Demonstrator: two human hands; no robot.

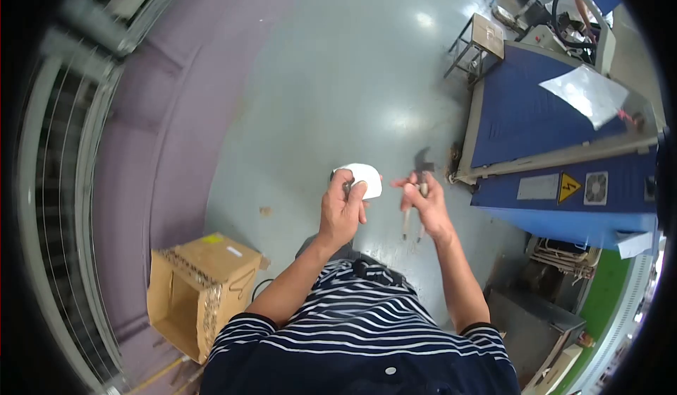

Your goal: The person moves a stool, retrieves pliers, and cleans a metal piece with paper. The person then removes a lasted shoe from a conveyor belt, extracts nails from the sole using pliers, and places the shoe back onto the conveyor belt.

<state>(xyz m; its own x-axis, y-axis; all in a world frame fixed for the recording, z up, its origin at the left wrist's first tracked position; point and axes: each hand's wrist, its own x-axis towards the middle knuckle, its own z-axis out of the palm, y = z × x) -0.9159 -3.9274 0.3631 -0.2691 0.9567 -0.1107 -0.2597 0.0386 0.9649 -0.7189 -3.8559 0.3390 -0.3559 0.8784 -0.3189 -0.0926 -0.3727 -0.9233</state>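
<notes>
My left hand [343, 208] is closed on a white piece [365, 178] with a rounded outer edge, thumb on top and fingers curled around its side. What the piece is, I cannot make out. To the right, a short gap away, my right hand [429, 201] grips a blurred hand tool [424, 161]. Its dark head sticks out beyond the fingers, and thin pale handle-like parts hang below the hand, so it resembles pliers. The two hands are apart, held above the floor in front of my striped shirt.
An open cardboard box [236, 254] stands at lower left by the purple wall strip [169, 127]. On the right is a large blue machine [522, 113] with a warning label, and a small stool [486, 35] beyond it. Grey floor [317, 99] stretches ahead.
</notes>
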